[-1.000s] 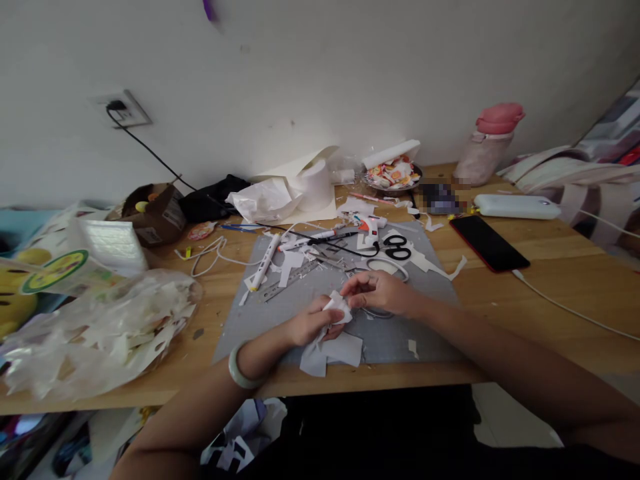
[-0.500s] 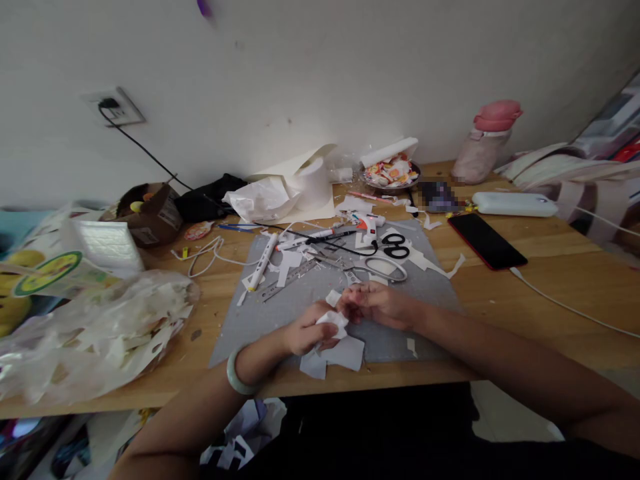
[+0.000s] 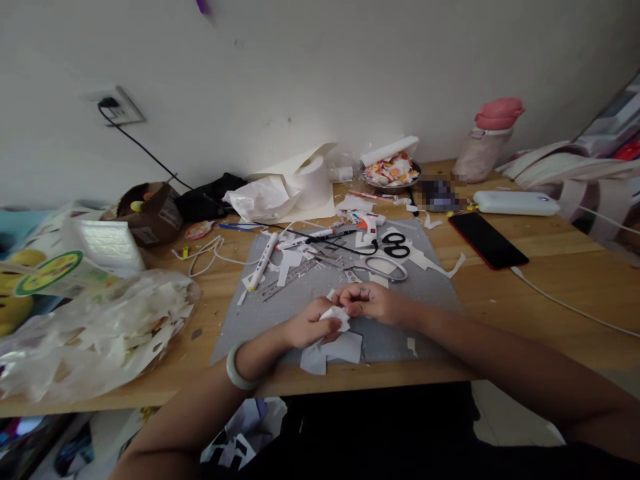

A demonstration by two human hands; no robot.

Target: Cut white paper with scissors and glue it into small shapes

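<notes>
A small folded piece of white paper point(image 3: 336, 315) is gripped by my left hand point(image 3: 311, 325), thumb on top. My right hand point(image 3: 373, 303) comes in from the right with its fingertips pinched at the paper's upper edge; what they hold, if anything, is too small to tell. Below both hands, cut white paper point(image 3: 345, 347) lies at the front of the grey cutting mat point(image 3: 235, 333). Beyond them rest grey-handled scissors point(image 3: 383, 268), black-handled scissors point(image 3: 395, 245), a white glue gun point(image 3: 371, 227) and a metal ruler point(image 3: 290, 280).
Paper scraps and a white pen-like tool point(image 3: 263, 261) litter the mat. On the left lie a plastic bag point(image 3: 150, 320) and a cup point(image 3: 55, 277). A phone point(image 3: 487, 240), a power bank point(image 3: 515, 203) and a pink bottle point(image 3: 487, 140) stand or lie on the right. Cables cross the table.
My right hand has shifted slightly left, its fingertips now closer to the paper in my left hand. The left hand keeps its hold and has barely moved.
</notes>
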